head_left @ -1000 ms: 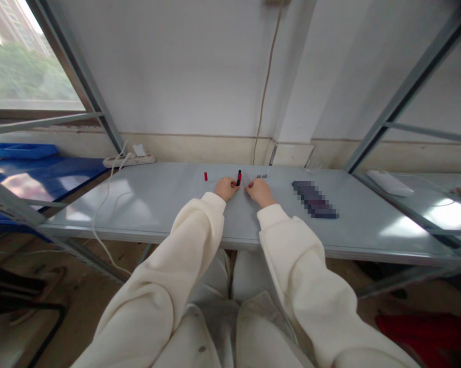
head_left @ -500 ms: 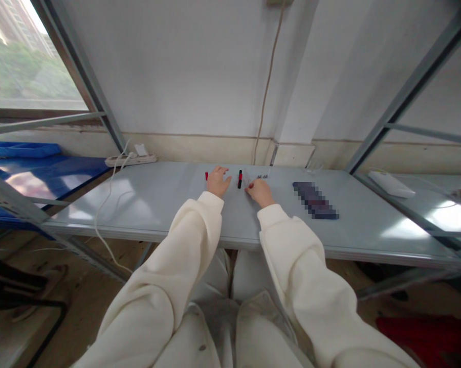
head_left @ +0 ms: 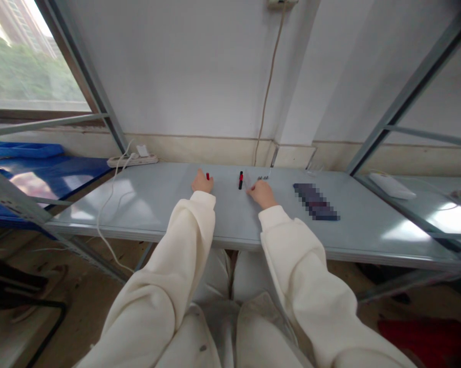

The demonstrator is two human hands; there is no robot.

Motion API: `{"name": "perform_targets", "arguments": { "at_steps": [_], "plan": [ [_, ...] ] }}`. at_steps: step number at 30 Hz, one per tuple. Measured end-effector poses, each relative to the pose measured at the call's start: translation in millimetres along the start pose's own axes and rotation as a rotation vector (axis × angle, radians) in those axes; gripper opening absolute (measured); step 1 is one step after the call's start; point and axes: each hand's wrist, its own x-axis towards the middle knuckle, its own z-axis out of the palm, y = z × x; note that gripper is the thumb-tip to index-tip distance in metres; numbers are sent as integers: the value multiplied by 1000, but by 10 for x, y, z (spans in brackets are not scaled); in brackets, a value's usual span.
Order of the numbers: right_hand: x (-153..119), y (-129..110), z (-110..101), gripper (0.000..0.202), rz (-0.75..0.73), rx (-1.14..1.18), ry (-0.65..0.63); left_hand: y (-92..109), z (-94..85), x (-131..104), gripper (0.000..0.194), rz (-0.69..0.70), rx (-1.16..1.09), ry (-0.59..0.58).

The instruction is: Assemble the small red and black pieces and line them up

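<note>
Far left, blue tray (head_left: pixel 25 150) on a blue surface (head_left: pixel 74 168). White power strip (head_left: pixel 134 161) at the back left of the grey table (head_left: pixel 169 225). Left hand (head_left: pixel 202 182) at a small red cylinder (head_left: pixel 207 176), thumb and fingers on either side; can't tell if they grip it. Black-and-red stick (head_left: pixel 241 180) lies between the hands, touched by neither. Right hand (head_left: pixel 262 193) pinches the near end of a clear piece (head_left: pixel 247 178), just right of the stick. Small dark bits (head_left: pixel 263 178) behind that hand; dark pixelated slab (head_left: pixel 316 202) further right.
</note>
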Motion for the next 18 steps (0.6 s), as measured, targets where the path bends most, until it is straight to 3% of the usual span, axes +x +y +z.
{"name": "perform_targets", "arguments": {
  "at_steps": [5,11,15,18],
  "plan": [
    [-59,-4,-72,31,-8,-44,-25,28,15,3,48,24,24,30],
    [-43,5,-101,30,-18,-45,-67,12,29,50,18,51,-50,41],
    [-51,-25,-142,35,-64,48,-2,64,35,81,17,107,-429,-33],
    [-75,-90,-184,44,-154,140,198,139,26,49,23,140,-747,-183]
  ]
}}
